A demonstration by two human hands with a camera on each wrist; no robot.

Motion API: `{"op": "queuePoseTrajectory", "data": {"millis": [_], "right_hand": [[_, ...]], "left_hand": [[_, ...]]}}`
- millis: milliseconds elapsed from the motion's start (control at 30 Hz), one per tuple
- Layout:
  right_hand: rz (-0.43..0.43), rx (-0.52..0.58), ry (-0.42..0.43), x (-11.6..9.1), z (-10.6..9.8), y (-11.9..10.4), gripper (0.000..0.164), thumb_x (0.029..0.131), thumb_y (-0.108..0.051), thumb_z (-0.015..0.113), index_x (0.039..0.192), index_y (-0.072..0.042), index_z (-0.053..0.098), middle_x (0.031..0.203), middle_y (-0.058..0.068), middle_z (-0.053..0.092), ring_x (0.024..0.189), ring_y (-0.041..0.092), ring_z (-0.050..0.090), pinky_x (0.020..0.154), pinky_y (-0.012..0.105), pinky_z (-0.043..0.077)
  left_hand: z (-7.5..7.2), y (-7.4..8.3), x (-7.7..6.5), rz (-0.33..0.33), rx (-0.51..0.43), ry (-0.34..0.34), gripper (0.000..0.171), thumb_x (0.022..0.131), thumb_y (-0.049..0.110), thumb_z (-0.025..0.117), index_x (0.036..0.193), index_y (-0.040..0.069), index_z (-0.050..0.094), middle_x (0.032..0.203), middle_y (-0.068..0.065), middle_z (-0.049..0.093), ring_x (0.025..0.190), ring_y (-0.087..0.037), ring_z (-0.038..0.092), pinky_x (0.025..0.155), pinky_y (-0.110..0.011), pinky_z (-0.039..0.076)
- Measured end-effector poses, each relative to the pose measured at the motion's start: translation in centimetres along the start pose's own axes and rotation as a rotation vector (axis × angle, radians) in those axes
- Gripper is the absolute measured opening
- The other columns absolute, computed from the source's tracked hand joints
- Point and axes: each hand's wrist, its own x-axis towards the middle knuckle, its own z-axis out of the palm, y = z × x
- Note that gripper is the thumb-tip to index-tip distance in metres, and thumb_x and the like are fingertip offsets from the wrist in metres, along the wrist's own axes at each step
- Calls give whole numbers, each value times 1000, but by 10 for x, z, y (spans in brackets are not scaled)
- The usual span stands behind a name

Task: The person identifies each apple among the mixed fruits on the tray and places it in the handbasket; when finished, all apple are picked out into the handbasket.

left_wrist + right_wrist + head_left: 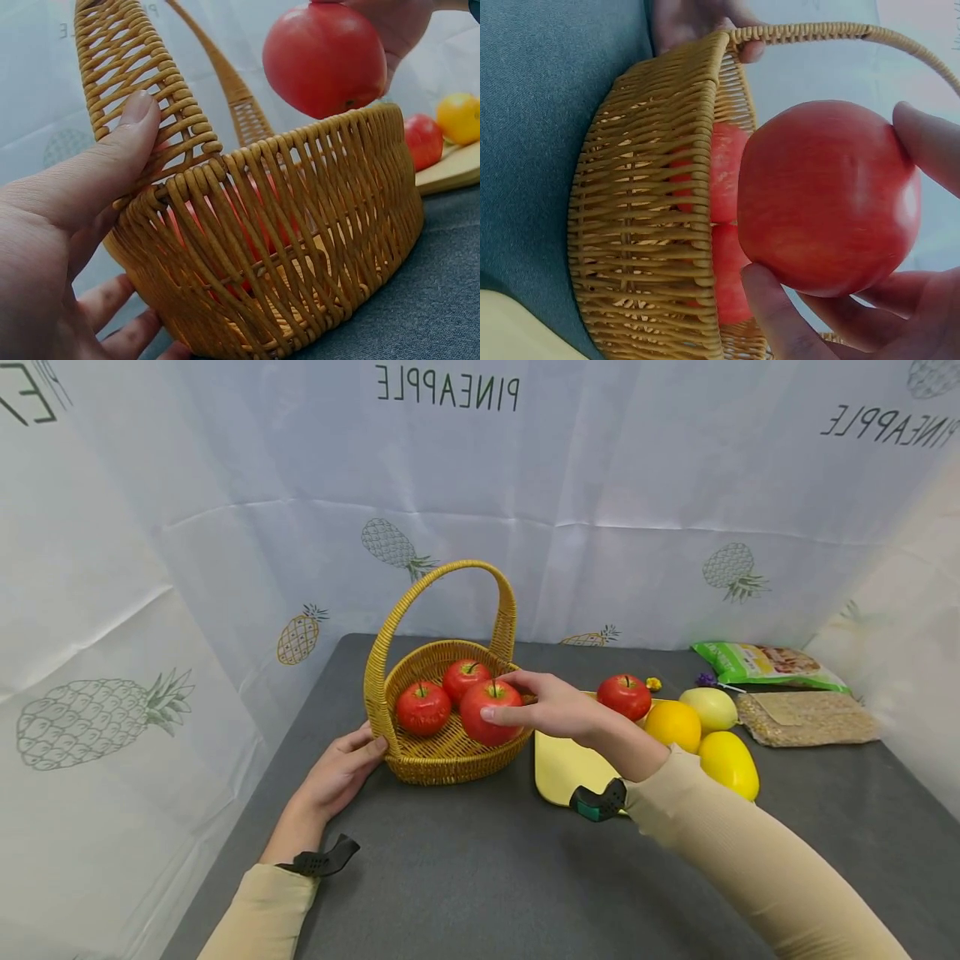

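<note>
The red apple in your right hand hangs just above the near right part of the wicker basket, over the rim and not yet resting on the weave. Your right grip is curled round it: the thumb lies across the front and the fingers close over the far side, and the right wrist view shows fingertips pinching it from both sides. Your left hand steadies the basket from the left, thumb pressed to the foot of the handle and the straight fingers lying along the outside wall, so that grip is spread rather than wrapped.

By the look of it you are in the step of loading apples into the basket, with this one about to go in. The next move seems to call for lowering it into the free space at the near right of the basket, clear of the handle, and loosening the fingers only once it sits on the weave, so it does not roll onto the others.

The basket already holds two red apples: one on the left and one further back, side by side. On the yellow tray to the right, another red apple sits with an orange, a pale lemon and a yellow fruit. Beyond them on the bench lie a green packet and a bag of grain.
</note>
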Motion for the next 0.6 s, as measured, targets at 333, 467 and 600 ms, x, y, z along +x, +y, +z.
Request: {"op": "queuePoseTrajectory", "data": {"millis": [333, 467, 600], "right_hand": [[-5, 59, -61, 10, 5, -3, 69, 92, -40, 76, 149, -13, 49, 134, 7, 57, 121, 26, 54, 96, 44, 52], [4, 130, -86, 14, 4, -5, 66, 92, -35, 77, 147, -11, 50, 134, 9, 57, 121, 28, 55, 95, 44, 54], [15, 151, -97, 18, 4, -6, 66, 90, -34, 78, 146, -11, 50, 134, 9, 57, 121, 29, 55, 95, 43, 55]], "left_hand": [[1, 1, 0, -3, -2, 5, 28, 109, 14, 55, 132, 16, 70, 171, -14, -1, 155, -31, -10, 108, -18, 38], [1, 0, 0, -1, -3, 7, 28, 109, 14, 55, 132, 15, 71, 170, -15, -2, 155, -31, -10, 108, -18, 38], [1, 0, 0, -1, -7, 11, 28, 109, 14, 55, 132, 15, 71, 170, -15, -1, 155, -31, -10, 108, -18, 38]]}}
